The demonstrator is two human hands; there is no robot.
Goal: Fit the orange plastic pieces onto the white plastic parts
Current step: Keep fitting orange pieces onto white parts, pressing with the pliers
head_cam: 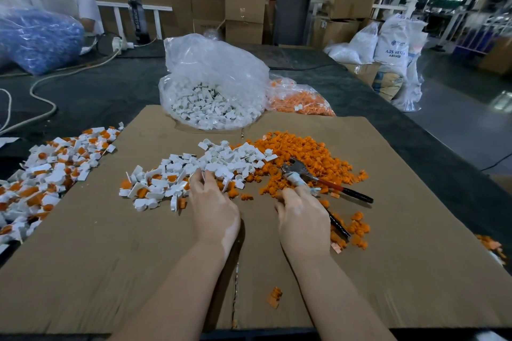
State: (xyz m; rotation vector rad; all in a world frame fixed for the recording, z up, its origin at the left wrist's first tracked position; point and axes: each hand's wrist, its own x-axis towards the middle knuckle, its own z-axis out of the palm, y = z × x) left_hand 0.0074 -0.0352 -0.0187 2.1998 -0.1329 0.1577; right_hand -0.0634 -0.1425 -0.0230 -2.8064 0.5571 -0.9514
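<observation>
While both hands work over the matte brown cardboard sheet [388, 271], I see my left hand [213, 207] with fingers curled into the heap of glossy, angular white plastic parts [221, 160], pinching one. My right hand [302, 219] curls around the black-sleeved handle of metal pliers [321, 180], beside the knobbly orange plastic pieces [304, 152]. Behind, a crinkled clear bag [210, 77] holds more white parts; fitted pieces [50, 166] lie left.
</observation>
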